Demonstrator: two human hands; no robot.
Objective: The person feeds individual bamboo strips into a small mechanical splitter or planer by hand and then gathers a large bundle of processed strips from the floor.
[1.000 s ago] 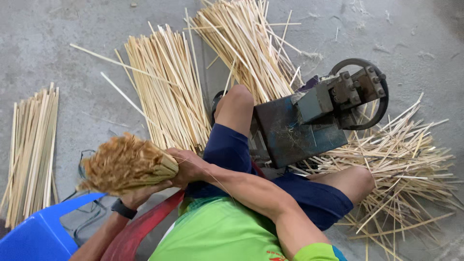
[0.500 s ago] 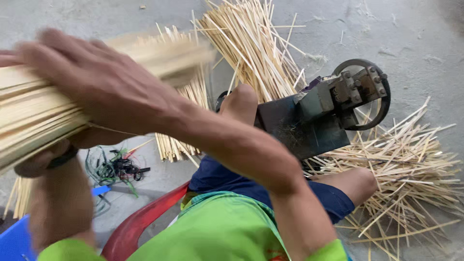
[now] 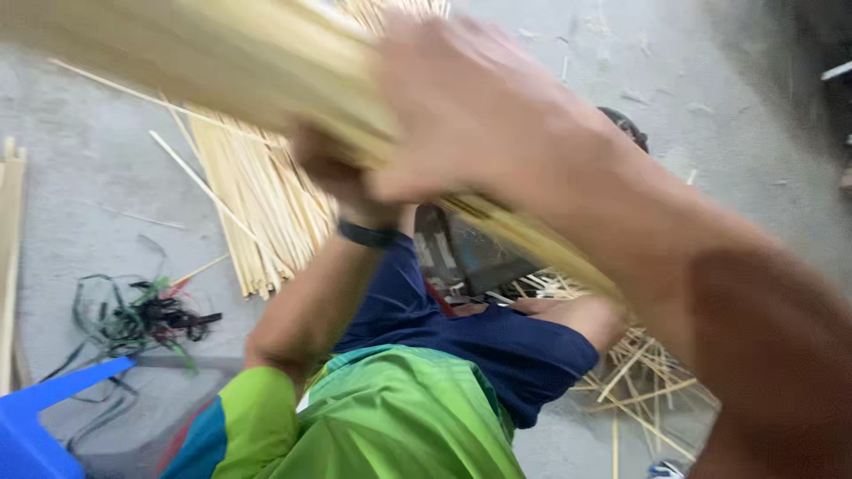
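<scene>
Up near the lens I see a thick bundle of pale bamboo sticks [image 3: 222, 62], blurred, slanting down to the right; right hand [image 3: 484, 111] wraps over it, fingers closed on it; left hand [image 3: 342, 173] grips it from beneath (wrist carries a dark band [image 3: 368, 235]); below, loose sticks [image 3: 257, 213] and tangled green cord [image 3: 142, 315] on grey floor [image 3: 80, 204]; blue stool [image 3: 40, 417] at the left corner.

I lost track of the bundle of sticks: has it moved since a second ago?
Yes. The bundle of sticks was low beside the blue stool; now both hands, right hand and left hand, hold it high across the view.
</scene>
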